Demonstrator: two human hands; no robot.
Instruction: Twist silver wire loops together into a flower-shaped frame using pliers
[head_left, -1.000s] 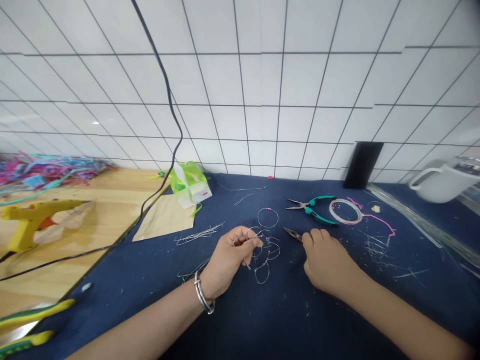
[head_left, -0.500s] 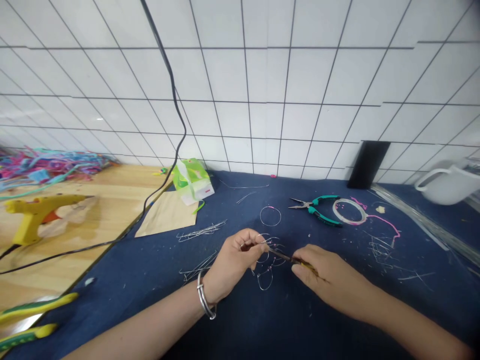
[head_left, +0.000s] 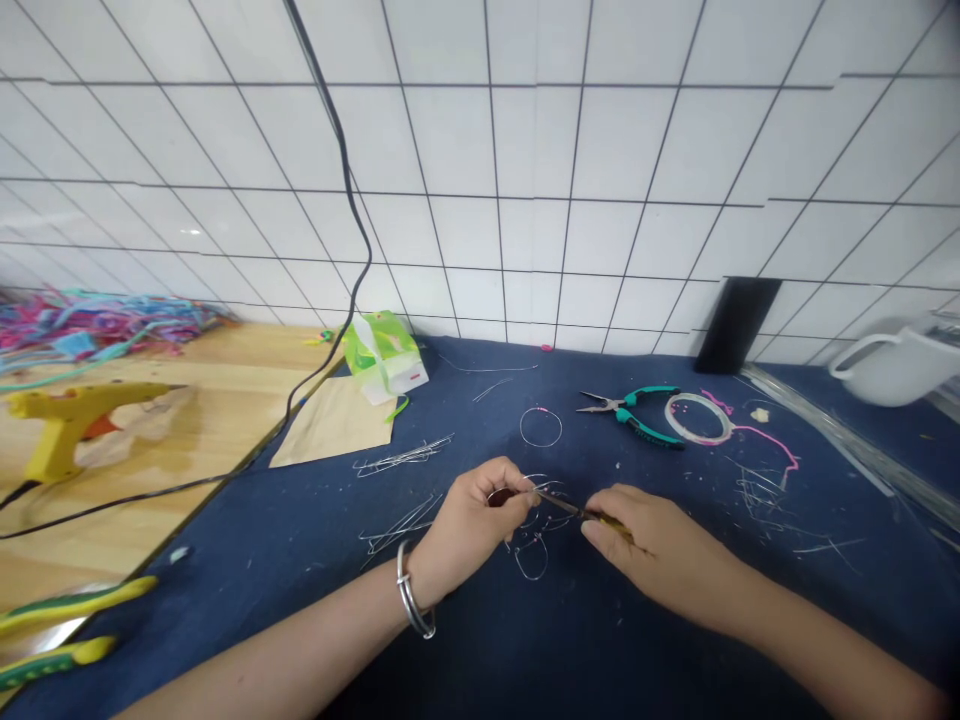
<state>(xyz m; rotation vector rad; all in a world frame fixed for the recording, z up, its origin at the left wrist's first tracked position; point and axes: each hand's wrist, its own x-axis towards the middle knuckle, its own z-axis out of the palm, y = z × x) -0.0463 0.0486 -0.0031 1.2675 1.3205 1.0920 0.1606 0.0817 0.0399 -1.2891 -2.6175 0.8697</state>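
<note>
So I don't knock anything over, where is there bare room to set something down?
Mostly bare: the dark cloth between the two forearms, and the wood between glue gun and tan sheet. Crowded: around both hands, by the wire loop, teal pliers and wire scraps.

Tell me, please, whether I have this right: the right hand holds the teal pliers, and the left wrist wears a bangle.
Not quite: the head view shows the right hand holding yellow-handled pliers; the teal pliers lie on the cloth. The left wrist does wear a bangle.
</note>
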